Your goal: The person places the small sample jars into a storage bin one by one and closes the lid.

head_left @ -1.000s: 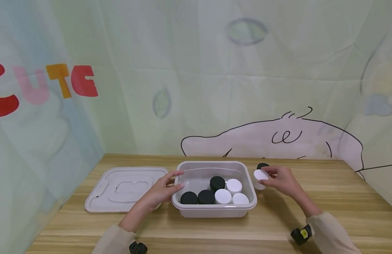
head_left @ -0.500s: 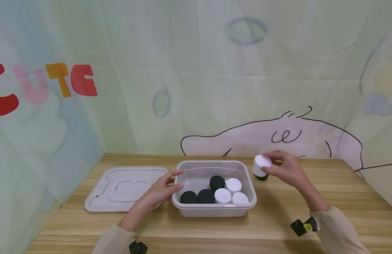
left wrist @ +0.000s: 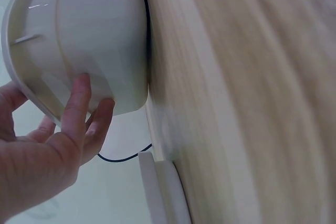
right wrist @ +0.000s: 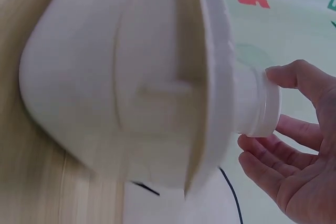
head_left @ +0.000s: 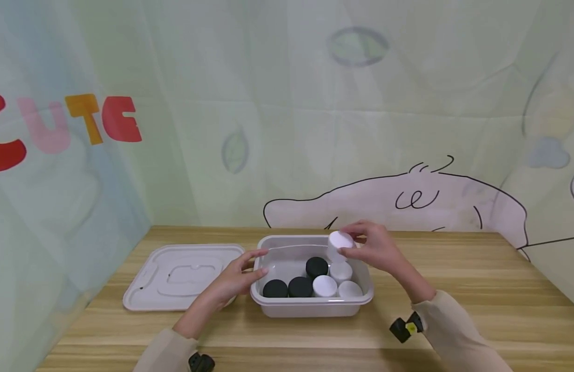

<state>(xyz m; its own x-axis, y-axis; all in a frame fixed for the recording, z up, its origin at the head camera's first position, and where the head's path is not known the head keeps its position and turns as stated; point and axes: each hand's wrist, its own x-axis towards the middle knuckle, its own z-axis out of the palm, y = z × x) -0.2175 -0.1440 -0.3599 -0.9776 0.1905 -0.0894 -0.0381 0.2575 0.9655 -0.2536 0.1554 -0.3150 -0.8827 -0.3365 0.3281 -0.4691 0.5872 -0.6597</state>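
My left hand (head_left: 238, 276) holds the left end of a white plastic food container (head_left: 310, 310), thumb over the rim. In the left wrist view, two fingers (left wrist: 79, 100) press its outer wall. Pinched by the lid between thumb and fingers of my right hand (head_left: 377, 248) is a small white screw-lid jar (head_left: 339, 247), upright over the container's back right corner. In the right wrist view, this jar (right wrist: 257, 100) shows partly behind the rim. Inside stand several lidded jars: black-lidded ones (head_left: 300, 287) left and white-lidded ones (head_left: 325, 285) right.
A white container lid (head_left: 175, 284) lies flat on the wooden table (head_left: 454, 279) to the left. Behind the table hangs a printed cloth backdrop (head_left: 198, 181). Each wrist wears a small black camera (head_left: 405, 326).
My right hand has lifted the white jar from the table right of the container and carried it left over the rim. A black-lidded jar there is now hidden. My left hand stays put.
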